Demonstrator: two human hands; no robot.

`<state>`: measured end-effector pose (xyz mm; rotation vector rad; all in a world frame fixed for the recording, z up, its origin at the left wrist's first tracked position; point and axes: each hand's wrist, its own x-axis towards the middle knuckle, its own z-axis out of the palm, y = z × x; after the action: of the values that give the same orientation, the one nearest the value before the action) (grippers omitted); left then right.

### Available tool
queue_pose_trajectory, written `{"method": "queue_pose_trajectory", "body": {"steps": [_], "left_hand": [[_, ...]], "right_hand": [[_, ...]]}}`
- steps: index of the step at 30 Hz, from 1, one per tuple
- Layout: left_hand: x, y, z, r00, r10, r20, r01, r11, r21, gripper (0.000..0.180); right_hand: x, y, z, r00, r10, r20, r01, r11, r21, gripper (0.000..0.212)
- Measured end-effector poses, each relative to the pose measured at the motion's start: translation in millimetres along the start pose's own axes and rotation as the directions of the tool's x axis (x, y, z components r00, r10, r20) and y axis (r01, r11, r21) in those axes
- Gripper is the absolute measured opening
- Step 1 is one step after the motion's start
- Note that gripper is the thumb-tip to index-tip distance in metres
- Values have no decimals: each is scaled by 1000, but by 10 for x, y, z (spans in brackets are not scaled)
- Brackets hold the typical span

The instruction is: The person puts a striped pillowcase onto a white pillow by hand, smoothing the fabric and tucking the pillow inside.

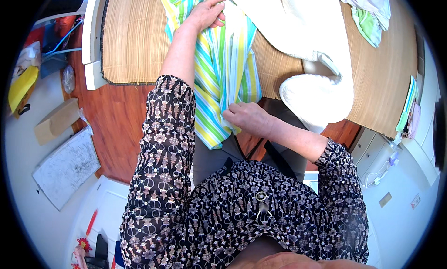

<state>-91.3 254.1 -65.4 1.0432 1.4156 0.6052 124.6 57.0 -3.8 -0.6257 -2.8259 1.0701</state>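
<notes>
- Black patterned top (260, 208), light floral print, covers the person's torso and upper arms; both forearms are bare below the sleeves.
- Grey trousers (209, 163) show beneath the hanging end of the cloth.
- Right hand (249, 118): fingers bent, thumb and fingertips pinching the edge of the striped cloth (209, 78) near its lower end.
- Striped cloth, in green, yellow, blue and white: runs from the lap up over the near edge of the mat, loosely gathered in lengthwise folds.
- Left hand (207, 15): rests on the upper part of the same cloth, fingers curled; whether they grip the fabric cannot be told.
- Straw-coloured woven mat (135, 36): lies beneath the upper part of the cloth, with a dark border at its left side.
- White thick textile (326, 92): lies across the mat to the right of the cloth, its near end folded over and hanging past the mat's edge.
- Pastel fabrics (370, 17), pinkish-white and green: bunched on the mat at far right.
</notes>
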Motion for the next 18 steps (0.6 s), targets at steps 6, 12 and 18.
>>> {"method": "queue_pose_trajectory", "body": {"steps": [6, 12, 18], "left_hand": [[-77, -352, 129, 961, 243, -133, -203, 944, 262, 60], [-1018, -749, 711, 820, 431, -377, -148, 795, 588, 44], [-867, -934, 885, 865, 148, -479, 202, 772, 602, 34]], "right_hand": [[-52, 100, -202, 905, 253, -341, -245, 967, 68, 19], [-787, 449, -798, 249, 672, -697, -634, 658, 407, 32], [-731, 895, 12, 629, 483, -608, -765, 522, -377, 85]]}}
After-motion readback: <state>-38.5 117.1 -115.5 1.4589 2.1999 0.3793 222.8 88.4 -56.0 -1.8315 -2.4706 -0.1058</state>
